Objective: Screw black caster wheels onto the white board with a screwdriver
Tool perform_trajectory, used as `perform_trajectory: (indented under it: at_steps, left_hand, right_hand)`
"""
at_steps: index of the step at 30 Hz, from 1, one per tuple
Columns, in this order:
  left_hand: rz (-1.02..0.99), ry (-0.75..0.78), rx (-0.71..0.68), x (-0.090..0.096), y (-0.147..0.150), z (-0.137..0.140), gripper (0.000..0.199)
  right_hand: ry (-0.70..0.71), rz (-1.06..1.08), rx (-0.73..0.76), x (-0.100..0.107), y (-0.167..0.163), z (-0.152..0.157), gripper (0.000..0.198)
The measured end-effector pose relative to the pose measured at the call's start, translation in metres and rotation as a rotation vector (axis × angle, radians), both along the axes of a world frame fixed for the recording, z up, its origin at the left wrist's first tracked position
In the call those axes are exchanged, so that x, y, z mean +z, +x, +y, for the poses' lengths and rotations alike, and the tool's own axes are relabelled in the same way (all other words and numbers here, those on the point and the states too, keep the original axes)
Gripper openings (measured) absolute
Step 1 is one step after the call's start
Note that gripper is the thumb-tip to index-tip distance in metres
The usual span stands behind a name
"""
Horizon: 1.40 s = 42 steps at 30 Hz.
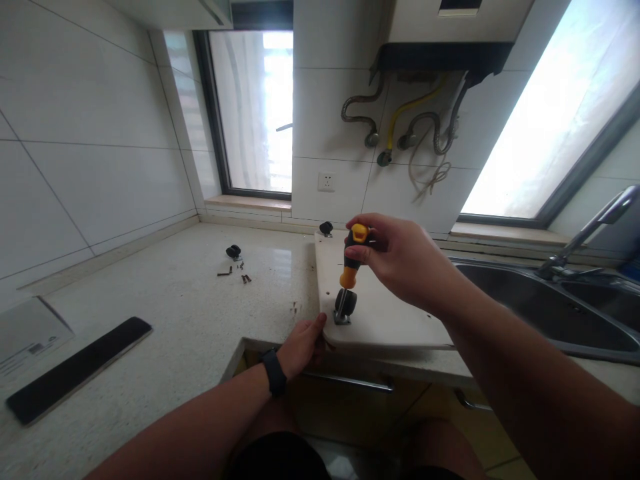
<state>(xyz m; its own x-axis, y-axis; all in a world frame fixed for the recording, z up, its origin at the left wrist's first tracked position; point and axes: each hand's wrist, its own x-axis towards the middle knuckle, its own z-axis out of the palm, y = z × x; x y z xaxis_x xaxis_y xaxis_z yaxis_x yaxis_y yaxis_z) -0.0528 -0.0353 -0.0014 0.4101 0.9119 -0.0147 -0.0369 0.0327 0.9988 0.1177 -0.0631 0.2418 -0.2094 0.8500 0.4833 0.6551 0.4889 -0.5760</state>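
- Holding in the right hand [393,257] a screwdriver [351,265] with an orange, black and yellow handle, gripped between thumb and fingers.
- Pointing shaft-down, slightly tilted, past a near caster [346,303] to its metal plate; too small to tell whether seated in a screw.
- Located on the near left corner of a white board [385,328], with black wheel upward.
- Lying flat on the pale countertop [190,320], to the left of the sink [505,310]; partly covered by the right forearm.
- Placed with the left hand [303,343] at the same corner, with the thumb against the board's edge; cannot tell whether clamped, owing to mostly hidden fingers.
- Wearing a dark watch [274,371] on the left wrist.
- Observed at the board's far left corner: a far caster [326,229], also wheel up.
- Found on the countertop, left of the board and well apart from both hands: a loose caster [233,251], near several small screws [245,279].
- Noted at far left: a long black strip [80,368], just beside a white printed box [33,337].
- Recorded on the tiled wall behind: a socket [327,181] and, higher to the right, a heater [450,27] with hoses beneath.
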Motion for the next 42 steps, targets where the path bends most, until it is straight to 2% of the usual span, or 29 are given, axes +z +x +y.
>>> perform_trajectory:
  at_steps: [2,4,6,11,14,18,26,28,30,32,38,40,42]
  left_hand:
    - [0.002,0.004,0.004,0.0,0.0,0.0,0.086]
    - [0.006,0.007,0.008,0.0,0.001,0.001,0.085]
    - [0.007,0.011,0.01,0.0,0.001,0.001,0.084]
    - [0.014,0.019,0.007,-0.003,0.001,0.005,0.082]
    - [0.007,0.022,-0.005,-0.005,0.001,0.008,0.082]
    - [-0.017,0.022,-0.019,-0.006,0.001,0.008,0.083]
    - [-0.024,0.031,-0.046,-0.003,-0.003,0.009,0.085]
    - [-0.022,0.03,-0.047,-0.005,-0.003,0.01,0.084]
    - [-0.02,0.032,-0.05,-0.006,-0.002,0.011,0.085]
    - [-0.016,0.036,-0.053,-0.007,-0.002,0.012,0.085]
    - [0.006,0.055,-0.065,-0.008,0.0,0.013,0.086]
    - [0.007,0.057,-0.067,-0.009,0.0,0.013,0.086]
    - [0.008,0.058,-0.064,-0.009,0.0,0.013,0.085]
  right_hand:
    - [0.021,-0.036,-0.054,0.0,-0.001,-0.001,0.035]
    - [0.006,-0.054,-0.035,0.002,0.001,0.0,0.039]
    - [-0.046,-0.036,0.104,0.005,0.007,0.004,0.041]
    - [-0.233,0.044,0.603,0.009,0.027,0.02,0.05]
    - [-0.263,0.124,0.699,0.005,0.029,0.025,0.044]
    - [-0.23,0.216,0.57,-0.001,0.024,0.022,0.031]
    - [-0.083,0.205,0.12,-0.008,0.004,0.008,0.033]
    - [-0.055,0.182,0.059,-0.008,0.002,0.008,0.035]
    - [-0.062,0.136,0.064,-0.007,0.005,0.011,0.037]
    - [-0.093,0.097,0.16,-0.004,0.011,0.015,0.04]
    - [-0.305,0.2,0.684,-0.002,0.032,0.037,0.046]
    - [-0.387,0.216,0.788,-0.005,0.035,0.044,0.054]
    - [-0.439,0.24,0.83,-0.009,0.035,0.049,0.059]
